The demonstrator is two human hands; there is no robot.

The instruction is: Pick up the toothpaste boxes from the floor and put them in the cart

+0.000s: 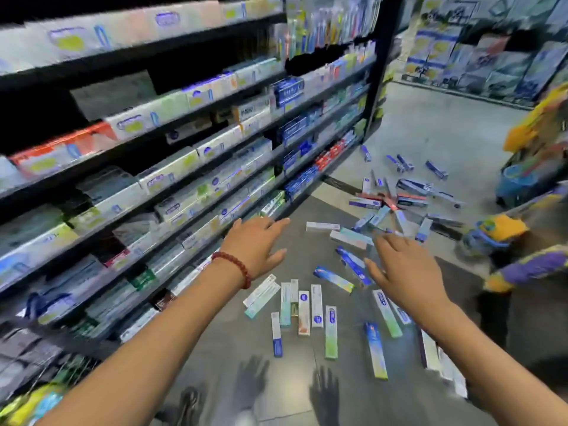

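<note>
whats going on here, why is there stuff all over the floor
A person is reaching both arms out over toothpaste boxes scattered on the shop floor beside the shelves. The left hand, with a red bead bracelet at the wrist, and the right hand are both open with fingers spread and hold nothing. No box has been picked up yet. Something colourful at the right edge may be the cart, but it is too blurred to tell.

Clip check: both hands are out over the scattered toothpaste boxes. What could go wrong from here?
1. Both the left hand and right hand are open and hold nothing, and the toothpaste boxes lie close together, so a grab may scatter neighbours.
2. Boxes by the right forearm could get swept aside.
3. The far boxes could get missed.
</note>
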